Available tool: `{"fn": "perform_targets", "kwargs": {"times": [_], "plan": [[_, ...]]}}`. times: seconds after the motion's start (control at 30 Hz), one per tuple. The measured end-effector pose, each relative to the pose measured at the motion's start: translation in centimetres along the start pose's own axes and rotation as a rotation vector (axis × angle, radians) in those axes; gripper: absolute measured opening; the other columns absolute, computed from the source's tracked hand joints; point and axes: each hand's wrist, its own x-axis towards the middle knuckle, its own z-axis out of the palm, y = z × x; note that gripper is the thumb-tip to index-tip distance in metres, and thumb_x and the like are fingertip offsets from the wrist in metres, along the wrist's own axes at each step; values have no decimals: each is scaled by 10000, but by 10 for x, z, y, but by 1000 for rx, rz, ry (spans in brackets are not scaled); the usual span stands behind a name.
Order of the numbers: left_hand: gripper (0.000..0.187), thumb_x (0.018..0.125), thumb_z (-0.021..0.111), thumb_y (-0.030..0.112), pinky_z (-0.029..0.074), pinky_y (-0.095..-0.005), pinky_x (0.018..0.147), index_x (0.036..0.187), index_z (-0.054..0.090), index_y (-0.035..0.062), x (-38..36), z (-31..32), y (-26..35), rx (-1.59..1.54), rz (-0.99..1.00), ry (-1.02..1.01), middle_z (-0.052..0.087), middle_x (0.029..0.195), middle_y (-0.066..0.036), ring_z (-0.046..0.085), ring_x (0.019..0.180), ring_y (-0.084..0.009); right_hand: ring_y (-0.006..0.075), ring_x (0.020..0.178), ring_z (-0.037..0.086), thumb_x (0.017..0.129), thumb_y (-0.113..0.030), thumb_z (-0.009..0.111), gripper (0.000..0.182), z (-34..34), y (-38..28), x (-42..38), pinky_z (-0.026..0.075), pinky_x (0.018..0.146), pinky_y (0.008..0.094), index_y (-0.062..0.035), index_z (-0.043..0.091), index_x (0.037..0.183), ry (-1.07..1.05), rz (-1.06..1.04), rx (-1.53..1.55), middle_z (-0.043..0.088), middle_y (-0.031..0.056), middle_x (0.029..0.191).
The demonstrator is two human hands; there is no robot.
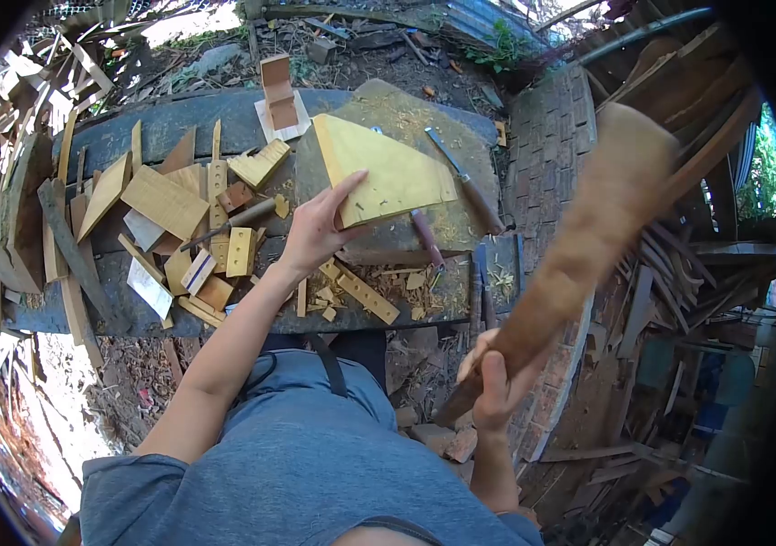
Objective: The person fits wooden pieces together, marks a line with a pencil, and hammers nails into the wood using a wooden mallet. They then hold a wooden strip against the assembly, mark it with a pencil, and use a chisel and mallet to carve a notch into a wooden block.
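My left hand (320, 227) grips the lower left edge of a pale yellow wooden board (393, 173), its fingers on the near face. That board rests tilted on a thick wooden block (388, 96) strewn with shavings. In my right hand (497, 378) is a heavy wooden club (570, 246), raised at the right and slightly blurred, its thick end up and away from me. Beside the board on the block lies a chisel (474, 191) with a brown handle. A second tool with a dark red handle (426, 238) lies at the block's near side.
Wood offcuts (165, 200) and a drilled wooden strip (365, 296) cover the left and front of the dark bench (97, 314). A small wooden piece (281, 96) stands at the back. Brick paving (534, 155) and stacked timber (670, 264) are on the right.
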Motion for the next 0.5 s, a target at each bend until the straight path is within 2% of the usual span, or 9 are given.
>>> {"fn": "perform_targets", "kwargs": {"times": [0.1,0.13,0.2,0.27,0.33,0.37,0.4,0.47,0.5], "plan": [[952,704,864,132,537,-412,902,1517,369,154,-2,0,-1,18,-41,43,635,1265,-193,655,1107,-359,155,564,558,960,-195,562,797,-6,4,2,508,523,299,-149,80,1594,-166,386,-209,574,132,909],[999,705,868,144,538,-413,895,1538,316,155,-4,0,-1,25,-82,29,636,1253,-204,656,1101,-362,155,564,558,960,-195,562,797,-5,7,-2,508,523,299,-149,80,1594,-172,391,-207,574,132,909],[1047,705,871,156,540,-415,888,1558,263,156,-1,0,0,31,-117,18,637,1242,-214,658,1096,-366,152,695,576,930,-112,600,843,-3,11,-5,494,526,289,-105,78,1592,-306,424,-389,573,161,1048],[1070,700,859,133,545,-441,850,1566,234,208,-1,-1,3,94,-20,42,653,1180,-213,655,1024,-419,149,669,577,925,-103,592,815,0,11,-7,493,534,279,-97,114,1586,-293,384,-451,588,160,1050],[1064,697,860,130,545,-443,850,1562,244,205,-1,0,4,70,-61,20,655,1176,-214,655,1024,-418,148,665,592,913,-95,593,790,1,12,-13,497,548,274,-106,167,1578,39,269,-120,620,156,1017],[1059,693,861,128,546,-444,851,1557,253,202,0,0,4,49,-93,11,656,1171,-214,656,1025,-418,140,674,587,889,-70,596,785,1,17,-13,513,573,290,-112,208,1570,73,115,21,631,143,1010],[1059,693,861,128,546,-444,851,1557,253,202,0,0,4,51,-95,8,656,1171,-214,656,1025,-418,140,674,587,889,-70,596,785,4,18,-13,513,573,290,-112,208,1570,74,118,22,631,143,1010],[1054,689,862,122,546,-446,844,1551,262,201,-1,1,3,71,-75,22,660,1156,-213,656,1022,-418,246,823,681,869,-82,648,823,9,20,-15,560,694,357,-110,216,1569,-106,330,-377,651,214,1116],[1054,689,862,122,546,-446,844,1551,262,201,-5,2,1,71,-70,15,660,1156,-213,656,1022,-418,246,823,681,869,-82,648,823,8,18,-19,560,694,357,-110,216,1569,-97,331,-375,651,214,1116]]}}
